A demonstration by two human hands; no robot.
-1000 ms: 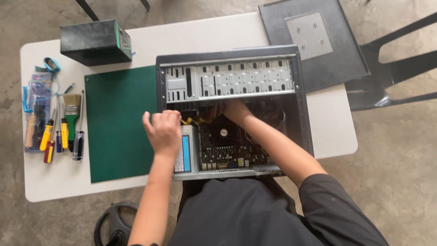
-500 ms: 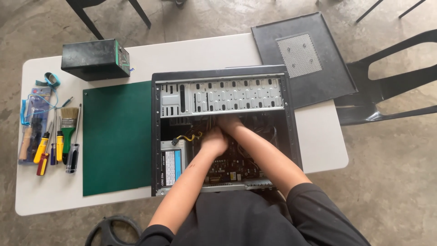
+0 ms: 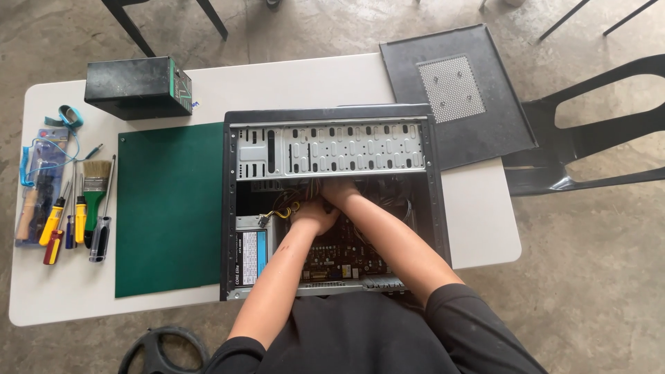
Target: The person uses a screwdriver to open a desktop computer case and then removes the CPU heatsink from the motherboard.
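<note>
head view: the left hand has come off the case edge and joined the right hand deep inside the open computer case on the worktop. both now press together at the yellow cables above the motherboard; whether either grips anything, i cannot tell.

A white worktop with rounded corners stands on a grey concrete floor. An open computer case lies flat across its middle, reaching from the middle of the worktop to the near edge. Touching the case's left side lies a green mat. Near the far left corner sits a dark box. Along the left edge lie a blue coiled strap, a packet of tools, a paintbrush and several screwdrivers. At the far right corner a black side panel rests partly on the worktop, overhanging the right edge.
</note>
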